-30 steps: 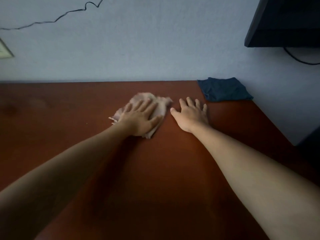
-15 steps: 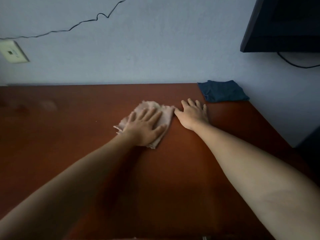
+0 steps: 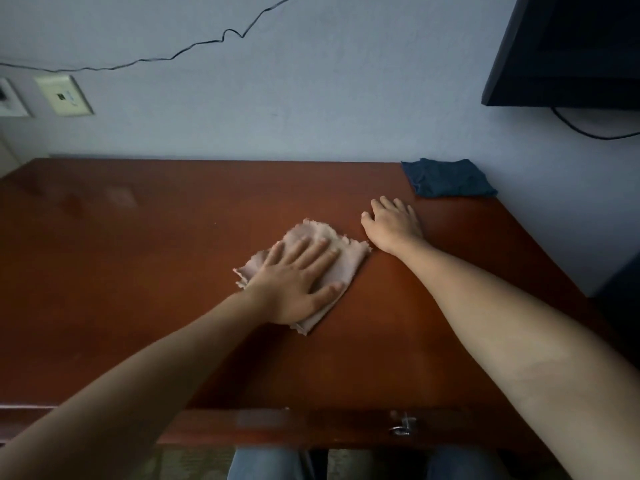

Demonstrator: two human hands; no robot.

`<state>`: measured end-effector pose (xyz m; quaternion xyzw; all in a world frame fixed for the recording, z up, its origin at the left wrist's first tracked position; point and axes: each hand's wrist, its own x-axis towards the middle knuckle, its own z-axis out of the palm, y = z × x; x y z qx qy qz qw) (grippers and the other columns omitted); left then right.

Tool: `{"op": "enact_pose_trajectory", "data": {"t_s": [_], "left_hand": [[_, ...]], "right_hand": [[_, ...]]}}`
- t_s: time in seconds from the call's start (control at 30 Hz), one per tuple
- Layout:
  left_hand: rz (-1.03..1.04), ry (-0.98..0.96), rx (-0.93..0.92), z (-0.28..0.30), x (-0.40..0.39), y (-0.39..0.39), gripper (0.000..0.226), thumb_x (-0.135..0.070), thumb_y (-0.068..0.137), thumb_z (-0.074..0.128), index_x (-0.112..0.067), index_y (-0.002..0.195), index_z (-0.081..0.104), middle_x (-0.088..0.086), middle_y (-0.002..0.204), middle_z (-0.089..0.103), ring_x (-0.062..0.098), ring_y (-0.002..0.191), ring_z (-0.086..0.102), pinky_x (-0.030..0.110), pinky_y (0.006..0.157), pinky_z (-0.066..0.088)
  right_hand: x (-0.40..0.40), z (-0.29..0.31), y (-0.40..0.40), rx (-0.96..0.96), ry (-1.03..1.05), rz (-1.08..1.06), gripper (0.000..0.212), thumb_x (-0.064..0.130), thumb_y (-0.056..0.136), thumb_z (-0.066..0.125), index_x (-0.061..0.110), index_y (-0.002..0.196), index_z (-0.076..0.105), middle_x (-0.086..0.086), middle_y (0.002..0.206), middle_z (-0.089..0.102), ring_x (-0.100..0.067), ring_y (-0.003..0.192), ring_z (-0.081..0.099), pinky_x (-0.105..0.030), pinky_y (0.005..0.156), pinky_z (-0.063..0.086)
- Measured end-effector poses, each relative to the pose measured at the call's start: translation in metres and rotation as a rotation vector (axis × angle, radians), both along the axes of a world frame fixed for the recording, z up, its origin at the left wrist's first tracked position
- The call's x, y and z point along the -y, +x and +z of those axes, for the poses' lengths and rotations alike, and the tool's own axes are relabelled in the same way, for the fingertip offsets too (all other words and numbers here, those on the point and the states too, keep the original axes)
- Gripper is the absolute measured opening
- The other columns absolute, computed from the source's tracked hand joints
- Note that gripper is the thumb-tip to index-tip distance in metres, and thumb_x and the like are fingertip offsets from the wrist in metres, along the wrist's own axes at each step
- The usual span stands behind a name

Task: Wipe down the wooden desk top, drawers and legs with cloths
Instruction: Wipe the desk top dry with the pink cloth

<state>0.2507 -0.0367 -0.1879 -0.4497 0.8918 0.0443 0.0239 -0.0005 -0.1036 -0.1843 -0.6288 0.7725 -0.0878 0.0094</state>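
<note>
Wood: reddish-brown desk top [image 3: 138, 271] fills the view, glossy, with pale reflections shimmering near its far left corner.
Left hand: the left hand [image 3: 294, 282] lies flat, palm down, fingers straight and spread, pressing on the pale cloth [image 3: 341, 261] in the middle of the desk.
Pale cloth: frayed and beige-pink, spread flat on the wood; it shows beyond the fingertips, to the right of the thumb, and a ragged corner pokes out left of the wrist.
Right hand: the right hand [image 3: 393, 225] rests on bare wood, fingers relaxed and slightly fanned, holding nothing; it sits just past the cloth's right corner, whether touching it I cannot tell.
Hands: apart, side by side, the right one farther back.
Blue cloth: a dark blue cloth [image 3: 448, 181] lies bunched in the far right corner of the desk, against the wall, near the right fingertips but clear of them.
Drawer: the front edge runs along the bottom, with a small metal handle [image 3: 401, 424] below the right forearm.
Wall: pale blue; a thin black cable [image 3: 194, 48] wanders across it, a cream wall plate [image 3: 64, 95] at left, a dark screen [image 3: 571, 46] at top right.
Below: knees in blue jeans [image 3: 263, 465] under the desk edge.
</note>
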Motion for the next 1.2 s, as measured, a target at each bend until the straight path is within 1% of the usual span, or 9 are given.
{"op": "enact_pose_trajectory", "data": {"t_s": [0.13,0.3,0.43,0.57,0.7,0.83,0.97,1.1,1.2], "left_hand": [[0.428,-0.012,-0.045,0.003,0.016,0.02,0.086,-0.077,0.093,0.003,-0.03,0.165,0.003,-0.001,0.173,-0.008,0.029,0.159,-0.007,0.064,0.123,-0.002],[0.03,0.006,-0.013,0.005,-0.021,0.027,0.09,-0.084,0.085,-0.002,-0.04,0.164,-0.005,-0.013,0.17,-0.015,0.018,0.159,-0.012,0.055,0.126,-0.005],[0.474,0.019,-0.026,0.007,-0.014,0.041,0.082,-0.075,0.095,0.005,-0.031,0.165,0.0,-0.002,0.173,-0.01,0.028,0.159,-0.009,0.067,0.121,-0.003],[0.017,0.002,-0.024,-0.001,-0.054,0.037,0.089,-0.085,0.086,-0.002,-0.042,0.163,-0.005,-0.015,0.17,-0.016,0.016,0.158,-0.015,0.058,0.125,-0.007],[0.276,-0.049,-0.04,0.001,-0.052,0.054,0.088,-0.081,0.089,-0.002,-0.035,0.164,0.0,-0.009,0.172,-0.012,0.021,0.159,-0.009,0.061,0.123,-0.002],[-0.014,-0.003,0.011,-0.003,-0.065,0.055,0.093,-0.086,0.08,-0.014,-0.042,0.162,-0.012,-0.014,0.168,-0.021,0.018,0.158,-0.017,0.058,0.125,-0.006],[0.321,-0.036,-0.041,0.002,-0.066,0.065,0.106,-0.082,0.076,-0.017,-0.027,0.165,-0.001,-0.001,0.173,-0.01,0.027,0.159,-0.007,0.063,0.123,0.003],[-0.058,-0.034,-0.002,-0.003,-0.112,0.059,0.091,-0.084,0.084,-0.015,-0.037,0.162,-0.015,-0.011,0.168,-0.023,0.019,0.157,-0.02,0.054,0.126,-0.008],[0.246,-0.017,-0.03,0.005,-0.083,0.067,0.092,-0.082,0.087,-0.005,-0.033,0.165,-0.004,-0.006,0.172,-0.014,0.023,0.159,-0.011,0.059,0.125,-0.002]], "right_hand": [[-0.017,-0.002,0.002,-0.01,0.043,0.041,0.063,0.051,0.106,0.019,0.022,0.161,0.024,-0.001,0.17,0.017,-0.026,0.156,0.013,-0.048,0.127,0.009],[-0.04,-0.003,0.002,-0.013,0.11,0.096,0.068,0.062,0.102,0.013,0.032,0.163,0.013,0.002,0.172,0.005,-0.025,0.158,0.001,-0.048,0.127,0.002],[-0.059,-0.002,0.006,-0.023,0.152,0.121,0.069,0.067,0.101,0.01,0.036,0.163,0.007,0.004,0.172,-0.001,-0.025,0.158,-0.004,-0.049,0.127,-0.002],[-0.072,0.002,0.009,-0.025,0.178,0.131,0.07,0.068,0.101,0.01,0.036,0.163,0.004,0.003,0.172,-0.004,-0.025,0.158,-0.006,-0.049,0.127,-0.004],[-0.09,0.003,0.01,-0.044,0.201,0.166,0.075,0.074,0.097,0.007,0.037,0.163,-0.001,0.003,0.172,-0.008,-0.025,0.157,-0.01,-0.05,0.126,-0.005],[-0.111,0.0,0.01,-0.069,0.207,0.2,0.081,0.078,0.095,0.008,0.035,0.163,-0.003,0.004,0.171,-0.01,-0.026,0.157,-0.012,-0.051,0.126,-0.006],[-0.118,-0.001,0.011,-0.059,0.182,0.202,0.081,0.077,0.095,0.008,0.033,0.163,-0.001,0.005,0.171,-0.008,-0.025,0.157,-0.011,-0.051,0.126,-0.005],[-0.119,-0.002,0.012,-0.046,0.168,0.194,0.081,0.077,0.096,0.009,0.033,0.164,0.002,0.004,0.172,-0.005,-0.025,0.158,-0.008,-0.05,0.127,-0.004],[-0.122,-0.001,0.014,-0.041,0.158,0.188,0.08,0.076,0.096,0.009,0.033,0.164,0.004,0.004,0.172,-0.003,-0.025,0.158,-0.006,-0.05,0.127,-0.003]]}}
